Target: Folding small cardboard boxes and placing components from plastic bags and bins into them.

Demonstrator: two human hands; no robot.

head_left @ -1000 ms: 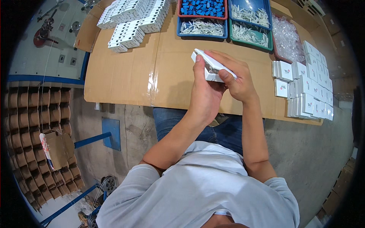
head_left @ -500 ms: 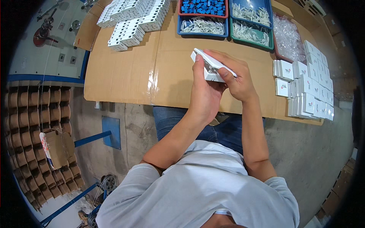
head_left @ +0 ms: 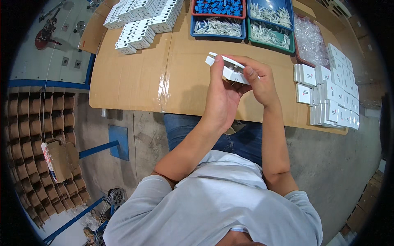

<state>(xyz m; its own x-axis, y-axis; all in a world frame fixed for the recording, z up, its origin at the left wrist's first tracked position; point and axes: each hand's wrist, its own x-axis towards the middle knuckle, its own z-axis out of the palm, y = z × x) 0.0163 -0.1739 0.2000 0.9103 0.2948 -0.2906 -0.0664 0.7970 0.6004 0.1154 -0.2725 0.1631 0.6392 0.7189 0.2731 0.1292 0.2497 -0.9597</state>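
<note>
Above the cardboard tabletop I hold a white plastic housing (head_left: 234, 75) in both hands. It looks like a boxy electrical fitting with a flat white cover along its far side; a dark gap with metal parts shows between the two. My left hand (head_left: 223, 92) is closed round the left end, its thumb on the near side and its other fingers hidden beneath. My right hand (head_left: 262, 80) grips the right end, with the thumb on the near edge and the fingers over the far side. Thin dark prongs or wires stick out below the housing.
Stacked white boxy units (head_left: 141, 30) stand at the far left. At the back are a red tray (head_left: 193, 9) of blue parts, blue and green trays (head_left: 251, 40) of slim white pieces, and a bin of clear plastic (head_left: 310, 41). White flat pieces (head_left: 334, 94) are stacked at right.
Both hands have turned the housing slightly, and thin prongs or wires now show beneath it. My right thumb has shifted up along its near edge.
</note>
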